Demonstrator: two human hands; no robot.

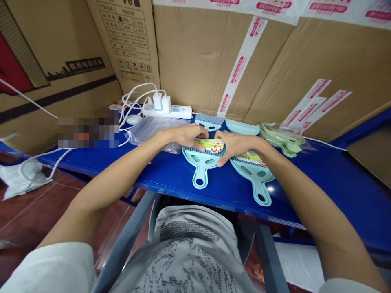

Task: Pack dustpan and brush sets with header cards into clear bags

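A light blue brush-and-dustpan set (200, 162) lies on the blue table in front of me, its handle pointing towards me. Across its bristles sits a yellow-and-white printed label (214, 145). My left hand (191, 136) has its fingers bent over the set's left side and the label's left end. From the other side, my right hand (233, 144) grips the right edge, thumb along the rim. Partly under my right wrist rests a second labelled light blue set (256, 177). Behind my hands are a loose brush (209, 122) and a loose dustpan (242, 127).
Clear plastic bags (155, 130) lie left of my hands, before a white power strip (181, 111) with chargers and looping cables. Pale green pieces in plastic (284, 138) are at the right. Tall cardboard (195, 61) walls off the table's back. A blurred patch hides something at left.
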